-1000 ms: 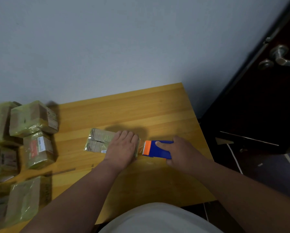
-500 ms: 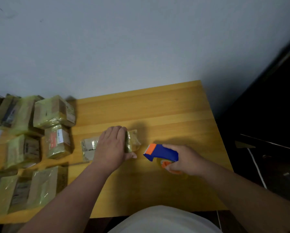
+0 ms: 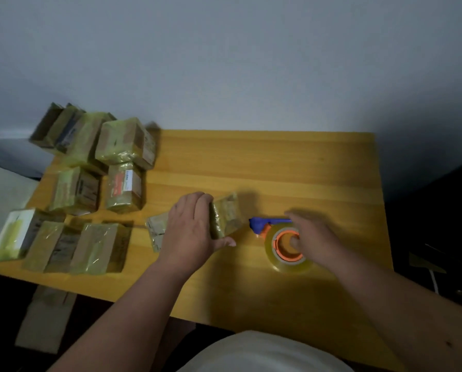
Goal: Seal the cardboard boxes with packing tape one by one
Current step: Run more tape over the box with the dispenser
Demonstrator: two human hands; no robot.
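Observation:
A small cardboard box (image 3: pixel 226 214) wrapped in yellowish tape lies at the middle of the wooden table (image 3: pixel 278 162), with one end tilted up. My left hand (image 3: pixel 189 229) grips it from above, fingers curled over its far side and thumb at its near edge. To its right, the tape dispenser (image 3: pixel 283 242) lies flat on the table: a blue handle, an orange core and a clear yellowish roll. My right hand (image 3: pixel 314 237) holds it, thumb in the orange core and fingers over the handle; this hand is blurred.
Several taped boxes (image 3: pixel 125 142) are stacked and laid in rows at the table's left end. Another cardboard box (image 3: pixel 45 320) lies on the floor below the near left edge. A grey wall runs behind, and a dark area borders the right side.
My right hand has brought the dispenser down and laid it on its side, roll face up. My left hand has turned the box and lifted one end. The view has shifted left.

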